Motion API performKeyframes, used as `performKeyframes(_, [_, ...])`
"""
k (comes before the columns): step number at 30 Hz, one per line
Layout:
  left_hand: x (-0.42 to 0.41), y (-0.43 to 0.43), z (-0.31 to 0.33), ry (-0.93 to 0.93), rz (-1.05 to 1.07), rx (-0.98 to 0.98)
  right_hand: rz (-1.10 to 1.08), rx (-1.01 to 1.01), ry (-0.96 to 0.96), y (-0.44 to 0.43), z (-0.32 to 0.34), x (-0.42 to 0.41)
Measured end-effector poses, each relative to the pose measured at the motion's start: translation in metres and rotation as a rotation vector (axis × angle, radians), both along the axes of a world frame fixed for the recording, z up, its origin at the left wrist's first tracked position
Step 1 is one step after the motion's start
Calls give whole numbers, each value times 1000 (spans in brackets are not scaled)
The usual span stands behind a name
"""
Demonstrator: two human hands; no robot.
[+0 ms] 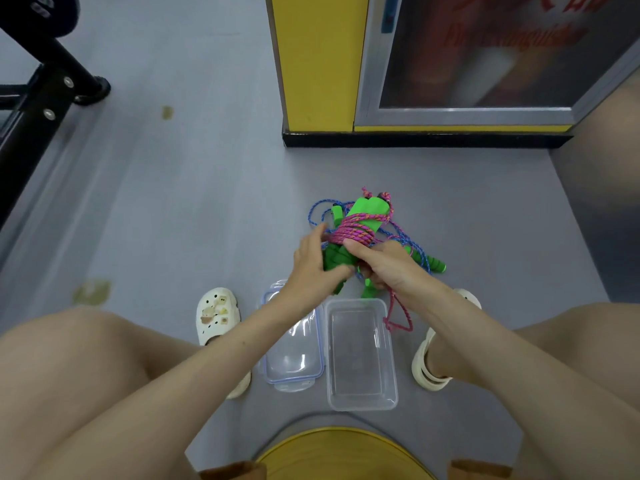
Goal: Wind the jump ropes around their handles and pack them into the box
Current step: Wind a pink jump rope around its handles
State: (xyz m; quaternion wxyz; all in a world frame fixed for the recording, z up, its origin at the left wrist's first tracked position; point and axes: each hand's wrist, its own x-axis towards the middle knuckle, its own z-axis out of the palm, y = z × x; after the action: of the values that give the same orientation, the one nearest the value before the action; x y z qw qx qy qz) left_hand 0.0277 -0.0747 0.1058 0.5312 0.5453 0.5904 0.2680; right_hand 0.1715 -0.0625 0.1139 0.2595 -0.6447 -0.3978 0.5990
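A pink jump rope (351, 230) is coiled around a pair of green handles (367, 211) held above the floor. My right hand (384, 265) grips the lower end of the handles, thumb pressed on the coils. My left hand (313, 261) holds the bundle from the left side, fingers touching the coils. A loose pink tail (398, 315) hangs down from my right hand. A blue jump rope (415, 251) with green handles (437, 265) lies tangled on the floor behind. A clear plastic box (362, 355) stands open on the floor below my hands.
The box's clear lid (294, 355) with blue clips lies left of the box. My feet in white sandals (216, 315) flank both. A yellow pillar (318, 64) and glass cabinet stand behind, black metal frame (45, 95) at far left, yellow stool (343, 455) beneath me.
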Motion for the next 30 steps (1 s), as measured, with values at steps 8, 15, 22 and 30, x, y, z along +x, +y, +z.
performKeyframes(8, [-31, 21, 7, -346, -12, -453, 224, 28, 109, -2, -2, 10])
performKeyframes(15, [-25, 18, 7, -423, -72, -476, 166, 37, 68, -2, -1, 8])
performKeyframes(22, [-21, 23, 0, -214, 75, -305, 219, 9, -139, -1, -8, 14])
performKeyframes(30, [-26, 26, -1, -108, 144, -197, 281, 124, -337, -3, -13, 12])
